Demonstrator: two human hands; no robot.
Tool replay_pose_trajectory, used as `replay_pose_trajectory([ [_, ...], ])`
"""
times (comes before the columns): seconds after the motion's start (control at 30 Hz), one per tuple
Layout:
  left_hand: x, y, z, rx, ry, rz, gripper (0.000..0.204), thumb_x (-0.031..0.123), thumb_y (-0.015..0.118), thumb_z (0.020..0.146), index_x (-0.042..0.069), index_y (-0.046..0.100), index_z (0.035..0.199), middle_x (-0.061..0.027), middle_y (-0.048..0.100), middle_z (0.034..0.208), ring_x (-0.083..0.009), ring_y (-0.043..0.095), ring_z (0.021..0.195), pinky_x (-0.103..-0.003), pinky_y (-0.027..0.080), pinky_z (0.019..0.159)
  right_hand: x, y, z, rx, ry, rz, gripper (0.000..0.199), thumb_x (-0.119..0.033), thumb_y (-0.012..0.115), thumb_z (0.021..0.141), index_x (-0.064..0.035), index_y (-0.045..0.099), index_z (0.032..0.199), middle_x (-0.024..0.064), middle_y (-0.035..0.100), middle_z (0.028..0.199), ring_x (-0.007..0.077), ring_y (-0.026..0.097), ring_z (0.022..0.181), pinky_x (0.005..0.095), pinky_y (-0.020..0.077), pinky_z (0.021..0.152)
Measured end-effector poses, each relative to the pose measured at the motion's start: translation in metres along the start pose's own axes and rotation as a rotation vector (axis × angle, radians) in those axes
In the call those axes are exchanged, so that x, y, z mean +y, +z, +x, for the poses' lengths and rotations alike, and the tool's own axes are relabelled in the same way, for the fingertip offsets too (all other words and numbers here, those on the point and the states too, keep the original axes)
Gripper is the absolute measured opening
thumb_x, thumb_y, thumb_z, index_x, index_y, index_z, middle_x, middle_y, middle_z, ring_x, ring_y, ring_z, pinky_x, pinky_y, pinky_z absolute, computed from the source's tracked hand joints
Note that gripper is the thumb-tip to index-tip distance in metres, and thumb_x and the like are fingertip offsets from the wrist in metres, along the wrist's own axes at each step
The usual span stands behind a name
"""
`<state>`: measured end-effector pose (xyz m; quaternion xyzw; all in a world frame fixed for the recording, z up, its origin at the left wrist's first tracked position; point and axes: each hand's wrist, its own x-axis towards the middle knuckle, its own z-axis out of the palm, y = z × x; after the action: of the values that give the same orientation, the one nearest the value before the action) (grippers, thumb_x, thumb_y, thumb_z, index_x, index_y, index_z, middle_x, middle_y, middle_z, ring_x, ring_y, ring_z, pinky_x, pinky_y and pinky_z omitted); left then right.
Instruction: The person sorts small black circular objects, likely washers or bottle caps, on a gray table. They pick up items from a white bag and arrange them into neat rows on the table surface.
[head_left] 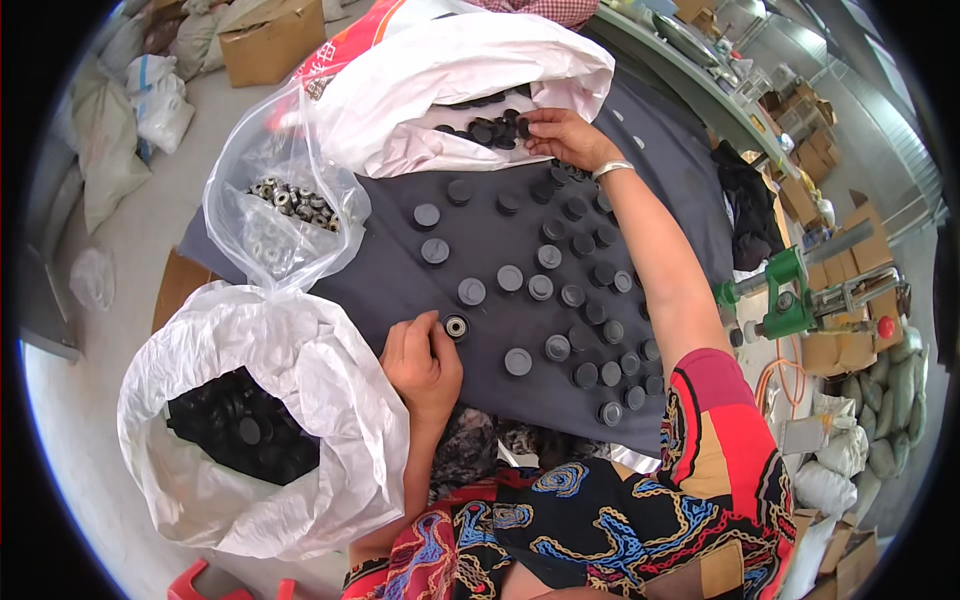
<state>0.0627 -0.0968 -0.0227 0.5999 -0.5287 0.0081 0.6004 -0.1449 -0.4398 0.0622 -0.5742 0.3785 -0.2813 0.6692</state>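
We see our left hand [420, 362] resting knuckles-up on the dark grey cloth [400, 290], fingers curled loosely, with the fingertips touching a small round part with a metal centre [457, 326] that lies on the cloth just beside them; we cannot tell whether the fingers actually pinch it. Our right hand [562, 135] reaches far forward to the mouth of the upper white sack [450, 70], its fingers bent down among the loose black caps [490, 128] that spill from it, and whether it has closed on one of them we cannot tell. A metal bracelet [612, 169] sits on that wrist. Between the two hands, many dark grey round caps [540, 287] stand spread across the cloth in rough rows, each apart from the next. To the left of the cloth a clear plastic bag [280, 190] holds small metal ring-shaped parts [290, 200], and nearer to us, just beside the left hand, a second white sack [300, 370] lies open with black round pieces [240, 430] heaped inside. At the right edge stands a green hand press [790, 300].
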Motion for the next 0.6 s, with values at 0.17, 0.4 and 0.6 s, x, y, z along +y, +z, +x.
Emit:
replay_pose_trajectory([
  [0.17, 0.0, 0.0, 0.001, -0.008, 0.002, 0.011, 0.018, -0.007, 0.065, 0.075, 0.001, 0.066, 0.091, -0.0103, 0.058, 0.071, -0.0288, 0.058, 0.061, -0.039, 0.046, 0.052, -0.002, 0.001, -0.007, -0.095, 0.025, 0.071, 0.031, -0.004, 0.066, 0.09, 0.0057, 0.059, 0.119, 0.0122, 0.066, 0.099, 0.0209, 0.066, 0.082, 0.0359, 0.0574, 0.081],
  [0.4, 0.0, 0.0, 0.001, -0.01, 0.005, 0.015, 0.017, -0.007, 0.066, 0.076, 0.001, 0.065, 0.091, -0.0107, 0.059, 0.071, -0.0288, 0.058, 0.061, -0.039, 0.046, 0.052, -0.006, -0.003, 0.006, 0.419, -0.118, -0.328, 0.036, -0.001, 0.072, 0.084, 0.0144, 0.059, 0.114, 0.0172, 0.068, 0.092, 0.0205, 0.068, 0.069, 0.0277, 0.059, 0.063],
  [0.6, -0.001, 0.0, 0.002, -0.006, 0.044, 0.012, 0.015, -0.008, 0.063, 0.078, -0.001, 0.064, 0.092, -0.0116, 0.06, 0.073, -0.0255, 0.058, 0.058, -0.035, 0.044, 0.051, 0.007, -0.016, 0.036, 0.442, -0.192, -0.359, 0.04, 0.001, 0.066, 0.084, 0.0091, 0.06, 0.122, 0.0187, 0.071, 0.098, 0.0286, 0.071, 0.086, 0.0354, 0.0597, 0.073],
])
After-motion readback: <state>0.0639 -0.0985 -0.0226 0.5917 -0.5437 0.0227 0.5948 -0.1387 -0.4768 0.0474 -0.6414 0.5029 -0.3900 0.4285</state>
